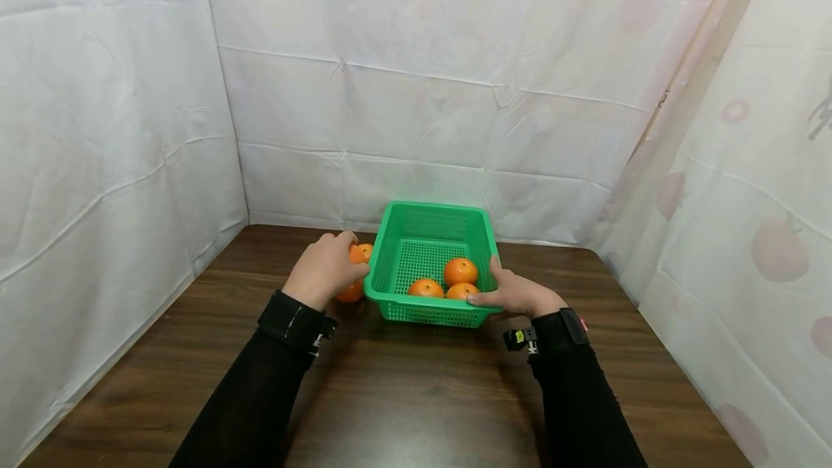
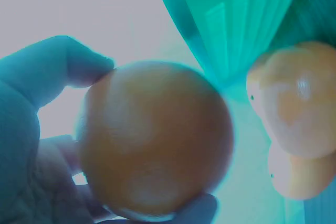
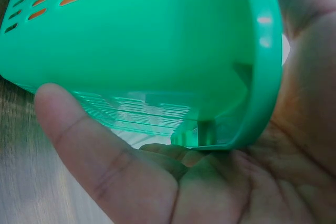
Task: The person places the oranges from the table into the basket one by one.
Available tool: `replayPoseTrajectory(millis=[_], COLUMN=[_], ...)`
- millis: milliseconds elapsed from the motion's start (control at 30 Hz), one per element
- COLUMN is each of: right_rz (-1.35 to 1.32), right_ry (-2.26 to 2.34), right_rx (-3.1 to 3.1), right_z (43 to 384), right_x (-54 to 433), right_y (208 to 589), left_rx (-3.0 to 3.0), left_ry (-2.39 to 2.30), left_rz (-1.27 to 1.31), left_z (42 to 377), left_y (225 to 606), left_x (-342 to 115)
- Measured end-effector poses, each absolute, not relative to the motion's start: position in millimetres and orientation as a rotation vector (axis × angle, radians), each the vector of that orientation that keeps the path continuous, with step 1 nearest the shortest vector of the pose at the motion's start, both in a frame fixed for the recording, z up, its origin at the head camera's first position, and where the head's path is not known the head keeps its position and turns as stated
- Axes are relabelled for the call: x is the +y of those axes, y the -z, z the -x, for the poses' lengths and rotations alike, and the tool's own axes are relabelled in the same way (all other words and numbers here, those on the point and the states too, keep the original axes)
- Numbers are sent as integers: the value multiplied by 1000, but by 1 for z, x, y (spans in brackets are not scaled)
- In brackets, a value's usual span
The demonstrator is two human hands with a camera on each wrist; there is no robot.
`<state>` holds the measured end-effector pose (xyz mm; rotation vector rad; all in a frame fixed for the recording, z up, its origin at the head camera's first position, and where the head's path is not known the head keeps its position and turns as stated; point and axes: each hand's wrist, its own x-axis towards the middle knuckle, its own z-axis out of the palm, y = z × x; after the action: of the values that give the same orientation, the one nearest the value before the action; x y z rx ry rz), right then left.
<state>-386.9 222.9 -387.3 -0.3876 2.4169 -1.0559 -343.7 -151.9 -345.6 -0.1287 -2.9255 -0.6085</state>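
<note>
A green plastic basket (image 1: 406,303) with perforated walls stands toward the back of the table, and three oranges (image 1: 460,271) lie inside it. To the left of the basket, my left hand (image 1: 328,266) grips an orange (image 2: 157,140) between thumb and curled fingers. Around that hand in the head view, orange fruit (image 1: 351,292) shows beside the basket wall, partly hidden by the hand. Two more oranges (image 2: 302,100) overlap at the right of the left wrist view. My right hand (image 1: 520,296) holds the basket's near right corner, its fingers around the rim (image 3: 265,51).
The dark wooden table (image 1: 416,396) extends in front of the basket and to both sides. White sheeting (image 1: 416,107) hangs close behind the basket. More sheeting borders the table at left and right, the right one (image 1: 734,237) printed with faint fruit shapes.
</note>
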Motion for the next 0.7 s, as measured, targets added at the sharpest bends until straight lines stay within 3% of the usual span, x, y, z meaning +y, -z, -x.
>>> replayPoseTrajectory(millis=[700], right_rz=[367], right_ry=[1071], right_rx=[2418], right_z=[387], right_x=[223], right_y=[389], left_rx=[-2739], left_ry=[841], left_rz=[596], left_z=[376], left_y=[341], left_x=[-141])
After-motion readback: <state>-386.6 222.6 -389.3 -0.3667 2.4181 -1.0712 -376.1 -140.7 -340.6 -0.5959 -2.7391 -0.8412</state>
